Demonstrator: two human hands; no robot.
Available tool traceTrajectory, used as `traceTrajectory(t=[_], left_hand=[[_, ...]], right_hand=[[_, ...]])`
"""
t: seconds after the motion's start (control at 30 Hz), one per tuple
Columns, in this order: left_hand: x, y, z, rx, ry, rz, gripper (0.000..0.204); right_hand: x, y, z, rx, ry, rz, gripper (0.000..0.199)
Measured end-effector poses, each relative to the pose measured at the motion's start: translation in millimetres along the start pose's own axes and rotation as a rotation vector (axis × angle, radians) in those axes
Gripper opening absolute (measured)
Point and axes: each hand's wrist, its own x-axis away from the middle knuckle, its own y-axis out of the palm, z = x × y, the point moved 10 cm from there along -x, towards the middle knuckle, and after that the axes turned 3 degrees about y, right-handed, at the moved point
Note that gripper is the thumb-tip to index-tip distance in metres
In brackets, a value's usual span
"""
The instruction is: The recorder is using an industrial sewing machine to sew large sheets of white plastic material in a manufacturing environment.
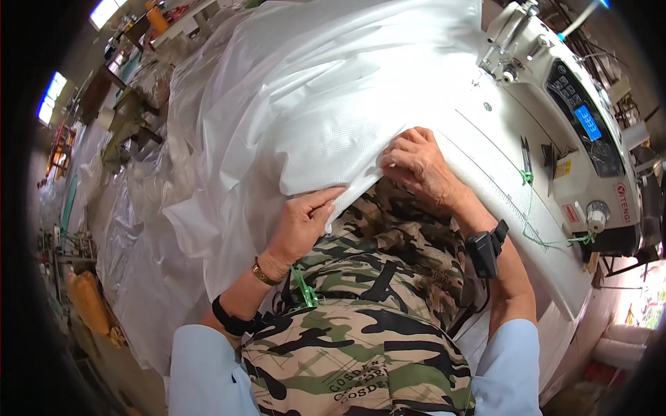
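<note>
A large sheet of white translucent plastic fabric [333, 97] covers the table and drapes down its left side toward my lap. Along its near edge the material is folded into a narrow strip. My left hand [303, 220] pinches this folded edge between thumb and fingers. Farther along the same edge, up and to the right, my right hand [418, 163] has its fingers curled closed on the fabric. The fingertips of the right hand are partly hidden by the fold.
A white sewing machine [555, 90] with a lit blue display stands at the right. Thread snips [526, 156] with a green cord lie on the white sewing table [479, 149], beside a printed ruler scale. More plastic sheeting [132, 229] is heaped at the left.
</note>
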Motion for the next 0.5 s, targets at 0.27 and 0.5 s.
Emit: traceTrajectory(t=[0.27, 0.5], left_hand=[[5, 10, 48, -0.29, 0.378, 0.035, 0.029], [3, 6, 53, -0.359, 0.557, 0.151, 0.017]], right_hand=[[2, 13, -39, 0.075, -0.073, 0.007, 0.017], [-3, -12, -12, 0.059, -0.027, 0.025, 0.016]])
